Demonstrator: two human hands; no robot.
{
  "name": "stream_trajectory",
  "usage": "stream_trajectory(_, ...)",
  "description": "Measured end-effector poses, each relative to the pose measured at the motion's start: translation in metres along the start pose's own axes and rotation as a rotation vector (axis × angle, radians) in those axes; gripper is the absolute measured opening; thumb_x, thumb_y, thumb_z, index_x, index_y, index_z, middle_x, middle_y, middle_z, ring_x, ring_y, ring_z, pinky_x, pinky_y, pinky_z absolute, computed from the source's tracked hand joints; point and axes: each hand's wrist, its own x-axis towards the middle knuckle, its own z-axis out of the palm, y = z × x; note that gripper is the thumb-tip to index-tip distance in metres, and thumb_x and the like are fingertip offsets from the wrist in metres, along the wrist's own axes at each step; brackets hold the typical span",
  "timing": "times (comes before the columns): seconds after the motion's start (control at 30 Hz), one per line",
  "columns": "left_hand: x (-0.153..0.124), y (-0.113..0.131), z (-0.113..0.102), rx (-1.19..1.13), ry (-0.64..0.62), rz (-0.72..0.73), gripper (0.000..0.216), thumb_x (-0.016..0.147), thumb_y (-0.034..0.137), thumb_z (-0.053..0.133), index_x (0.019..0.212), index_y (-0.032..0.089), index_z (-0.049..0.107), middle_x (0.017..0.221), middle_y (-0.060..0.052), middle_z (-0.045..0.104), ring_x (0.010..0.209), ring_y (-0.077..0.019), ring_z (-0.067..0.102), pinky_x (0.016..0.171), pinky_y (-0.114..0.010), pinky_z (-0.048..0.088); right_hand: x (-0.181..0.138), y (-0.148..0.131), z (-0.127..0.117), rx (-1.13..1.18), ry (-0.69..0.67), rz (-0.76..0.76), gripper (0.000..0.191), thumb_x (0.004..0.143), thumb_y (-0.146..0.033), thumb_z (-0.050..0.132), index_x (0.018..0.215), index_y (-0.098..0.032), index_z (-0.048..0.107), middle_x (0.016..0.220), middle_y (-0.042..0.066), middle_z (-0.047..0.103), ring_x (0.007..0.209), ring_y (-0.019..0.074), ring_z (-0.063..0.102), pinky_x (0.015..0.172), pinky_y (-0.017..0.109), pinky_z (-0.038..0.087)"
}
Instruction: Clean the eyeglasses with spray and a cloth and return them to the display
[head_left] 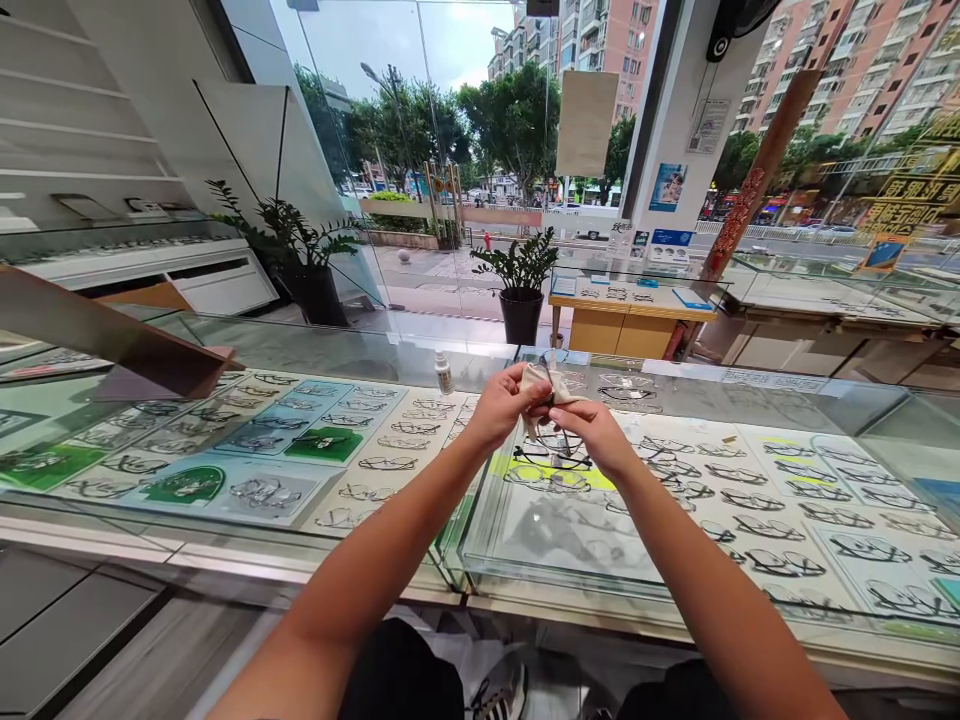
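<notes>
Over the glass display counter (pixel 495 520), my left hand (pixel 504 402) and my right hand (pixel 596 432) come together with fingers closed. Between them is a pale cloth (pixel 567 390), bunched around a pair of dark-framed eyeglasses (pixel 546 366). The left fingers pinch the cloth and the glasses from the left side. From the right, the other hand's thumb and fingers press on the same bundle. Fingers and cloth cover most of the glasses. A small white bottle (pixel 442 373) stands upright on the glass, left of my left hand.
Under the glass lie rows of eyeglasses (pixel 757 500), some on green trays (pixel 324 443). A brown slanted panel (pixel 135 335) rises at the left. Beyond the counter stand potted plants (pixel 521 275), a wooden display cabinet (pixel 622 328) and a tall window.
</notes>
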Motion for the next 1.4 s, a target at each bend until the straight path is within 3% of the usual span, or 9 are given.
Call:
stream_trajectory(0.13,-0.001,-0.002,0.002,0.046,0.030,0.049,0.061,0.075,0.069,0.092,0.076,0.016,0.062,0.060,0.004,0.057,0.048,-0.0063,0.047,0.047,-0.020,0.038,-0.002,-0.003,0.003,0.024,-0.021,0.018,0.038,0.078,-0.061,0.089,0.092,-0.025,0.092,0.093,0.009,0.086,0.107,0.0316,0.074,0.099,0.045,0.057)
stream_trajectory(0.27,0.001,0.001,-0.006,0.070,-0.014,0.067,0.063,0.082,0.075,0.083,0.080,0.014,0.068,0.067,-0.001,0.065,0.058,-0.0109,0.057,0.058,-0.023,0.047,-0.003,-0.004,-0.001,0.037,0.005,0.011,0.031,0.083,-0.055,0.087,0.094,-0.027,0.093,0.099,0.008,0.087,0.105,0.0300,0.074,0.102,0.045,0.055)
stream_trajectory(0.5,-0.002,0.010,-0.012,0.029,-0.165,0.028,0.054,0.074,0.050,0.099,0.105,0.015,0.073,0.084,-0.003,0.074,0.072,-0.0141,0.066,0.069,-0.024,0.051,-0.001,-0.003,-0.009,0.177,0.045,0.055,0.027,0.078,-0.051,0.090,0.087,-0.026,0.092,0.100,0.008,0.086,0.100,0.0266,0.070,0.098,0.043,0.052)
stream_trajectory(0.6,-0.005,0.010,-0.007,0.079,-0.103,0.080,0.051,0.071,0.049,0.101,0.091,0.016,0.068,0.074,0.000,0.069,0.063,-0.0123,0.061,0.062,-0.023,0.047,-0.002,-0.004,-0.005,0.140,0.025,0.045,0.026,0.077,-0.051,0.091,0.085,-0.026,0.092,0.093,0.008,0.085,0.100,0.0275,0.071,0.098,0.043,0.052)
stream_trajectory(0.8,-0.004,0.008,-0.005,0.196,0.012,0.170,0.060,0.087,0.070,0.081,0.073,0.015,0.062,0.064,0.001,0.058,0.057,-0.0093,0.048,0.056,-0.023,0.036,-0.005,-0.008,0.001,0.027,-0.040,0.020,0.029,0.081,-0.054,0.088,0.090,-0.026,0.092,0.098,0.007,0.086,0.102,0.0296,0.074,0.099,0.045,0.054)
stream_trajectory(1.0,0.000,0.013,-0.013,0.080,-0.168,0.074,0.054,0.083,0.064,0.089,0.097,0.014,0.074,0.087,-0.006,0.072,0.079,-0.0155,0.065,0.075,-0.026,0.051,-0.002,-0.008,-0.015,0.090,0.008,0.012,0.031,0.083,-0.055,0.087,0.088,-0.025,0.091,0.102,0.009,0.086,0.107,0.0297,0.072,0.108,0.046,0.050)
stream_trajectory(1.1,-0.003,0.017,-0.010,0.068,-0.219,0.026,0.055,0.077,0.052,0.097,0.110,0.016,0.072,0.090,-0.005,0.075,0.076,-0.0153,0.068,0.071,-0.025,0.052,-0.002,-0.004,-0.015,0.141,0.009,0.037,0.032,0.080,-0.057,0.089,0.087,-0.026,0.091,0.099,0.008,0.085,0.103,0.0276,0.070,0.104,0.044,0.051)
stream_trajectory(1.2,-0.007,0.017,-0.003,0.093,-0.177,0.073,0.051,0.072,0.050,0.100,0.097,0.017,0.069,0.076,-0.001,0.071,0.065,-0.0137,0.064,0.064,-0.024,0.050,-0.003,-0.002,-0.008,0.146,-0.003,0.057,0.035,0.078,-0.060,0.091,0.086,-0.025,0.091,0.096,0.007,0.083,0.099,0.0258,0.069,0.100,0.042,0.051)
stream_trajectory(1.4,-0.005,0.006,-0.001,0.182,0.003,0.168,0.061,0.085,0.072,0.082,0.072,0.016,0.062,0.062,0.001,0.058,0.055,-0.0094,0.049,0.053,-0.023,0.038,-0.005,-0.003,0.001,0.024,-0.071,0.007,0.042,0.083,-0.064,0.086,0.090,-0.023,0.090,0.097,0.007,0.082,0.097,0.0261,0.070,0.096,0.042,0.053)
